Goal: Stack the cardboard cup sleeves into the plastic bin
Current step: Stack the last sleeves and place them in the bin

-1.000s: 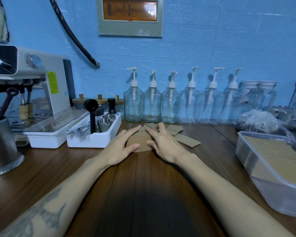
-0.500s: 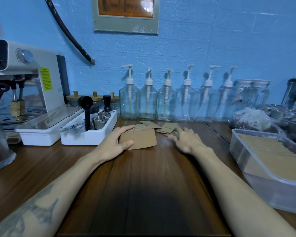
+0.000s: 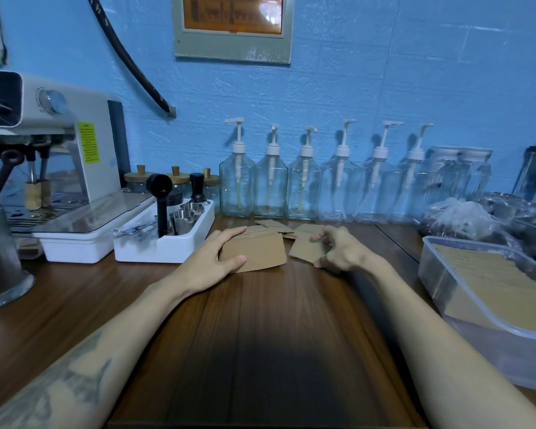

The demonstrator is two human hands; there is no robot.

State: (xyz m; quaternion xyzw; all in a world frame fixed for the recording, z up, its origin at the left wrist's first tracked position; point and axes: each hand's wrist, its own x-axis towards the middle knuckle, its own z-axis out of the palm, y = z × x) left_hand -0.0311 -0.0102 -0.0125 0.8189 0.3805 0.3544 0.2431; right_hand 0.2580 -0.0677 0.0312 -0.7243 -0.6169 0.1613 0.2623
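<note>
A dark brown wooden counter [image 3: 260, 335] with a smooth, faintly glossy grain was seen. A thick stack of matt tan corrugated cardboard sleeves [image 3: 256, 250] and a single flat matt cardboard sleeve [image 3: 307, 249] were laid on it. A translucent, frosted plastic bin [image 3: 489, 332] was filled with the same matt cardboard. Clear glossy glass pump bottles [image 3: 271, 187] with white plastic tops were lined against a rough, textured blue painted wall [image 3: 384, 88]. A smooth white plastic tray [image 3: 164, 246] was loaded with shiny steel cups [image 3: 183, 216].

Espresso machine [image 3: 59, 156] left; white tool tray [image 3: 164, 243] beside; pump bottles [image 3: 304, 181] along blue wall.
</note>
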